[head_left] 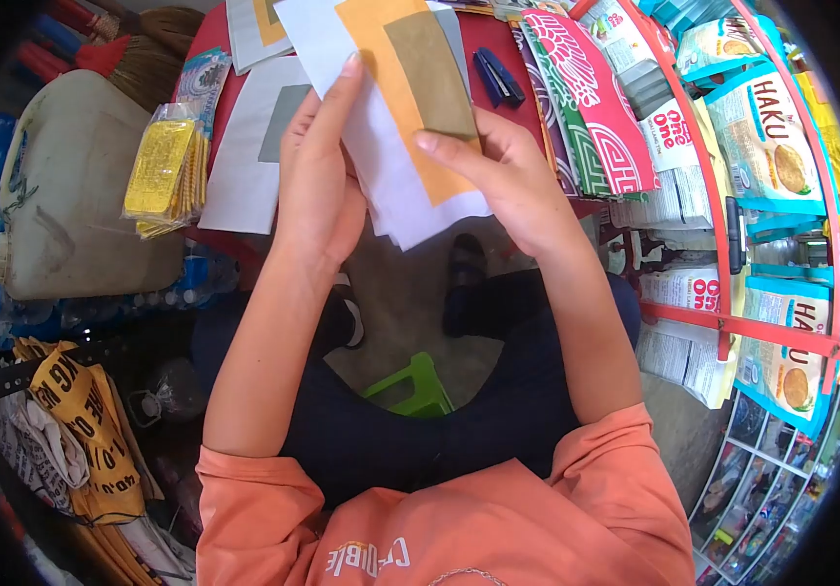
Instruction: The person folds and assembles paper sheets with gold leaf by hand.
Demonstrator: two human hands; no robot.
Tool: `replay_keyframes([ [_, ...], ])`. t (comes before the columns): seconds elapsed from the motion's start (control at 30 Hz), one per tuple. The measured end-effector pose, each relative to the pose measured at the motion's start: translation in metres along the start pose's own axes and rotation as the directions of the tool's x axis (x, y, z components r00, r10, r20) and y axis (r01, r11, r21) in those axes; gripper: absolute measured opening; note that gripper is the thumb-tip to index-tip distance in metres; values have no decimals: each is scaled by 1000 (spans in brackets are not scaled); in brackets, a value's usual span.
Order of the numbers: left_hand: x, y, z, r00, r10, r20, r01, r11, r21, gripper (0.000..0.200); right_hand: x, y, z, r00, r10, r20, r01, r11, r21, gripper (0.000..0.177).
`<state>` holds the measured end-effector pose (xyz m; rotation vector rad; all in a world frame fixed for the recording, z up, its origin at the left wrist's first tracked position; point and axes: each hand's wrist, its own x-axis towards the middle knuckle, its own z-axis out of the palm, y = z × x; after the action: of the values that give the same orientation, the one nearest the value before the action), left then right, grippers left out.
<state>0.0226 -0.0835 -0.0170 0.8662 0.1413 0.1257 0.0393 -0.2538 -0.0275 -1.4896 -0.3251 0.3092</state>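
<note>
Both hands hold a small stack of white paper sheets [376,137] above the near edge of the red table [532,132]. An orange rectangle [381,68] with a dull gold patch [430,78] lies on the top sheet. My left hand [322,171] grips the stack's left side, thumb on top and fingers mostly hidden beneath. On the right edge, my right hand [512,181] pinches the sheets, its thumb tip by the gold patch. Left of the stack, a white sheet with a grey patch [249,151] rests on the table. A dark blue stapler [498,78] lies to the right.
Yellow plastic-wrapped packs [166,166] sit at the table's left edge, beside a large jerrycan [98,186]. Pink and green printed packets [586,103] lie at the right, near a red rack [781,332] of snack bags. A green stool [415,386] shows between my legs.
</note>
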Motion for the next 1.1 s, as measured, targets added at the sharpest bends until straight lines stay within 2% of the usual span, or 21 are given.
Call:
replay_keyframes([
  [0.13, 8, 13, -9, 998, -10, 57, 13, 999, -49, 38, -1, -4, 0, 998, 45, 39, -44, 999, -26, 41],
  [0.33, 16, 27, -20, 992, 120, -43, -116, 990, 86, 34, -2, -4, 0, 974, 132, 184, -117, 989, -89, 44],
  [0.43, 16, 31, -22, 982, 189, -27, -186, 979, 81, 33, -3, -4, 4, 970, 166, 177, -147, 983, -113, 45],
  [0.53, 18, 35, -25, 975, 221, -22, -219, 973, 71, 32, -2, -4, -1, 928, 261, 265, -222, 961, -168, 46],
  [0.63, 20, 39, -31, 967, 253, -6, -251, 962, 111, 36, -2, -5, 0, 926, 276, 258, -230, 954, -194, 47],
  [0.73, 22, 42, -32, 966, 248, -71, -237, 962, 139, 38, -2, -4, 3, 942, 255, 217, -213, 956, -200, 35],
  [1.1, 22, 43, -31, 960, 254, -114, -241, 963, 120, 47, -2, -7, 0, 942, 242, 233, -202, 962, -182, 38],
])
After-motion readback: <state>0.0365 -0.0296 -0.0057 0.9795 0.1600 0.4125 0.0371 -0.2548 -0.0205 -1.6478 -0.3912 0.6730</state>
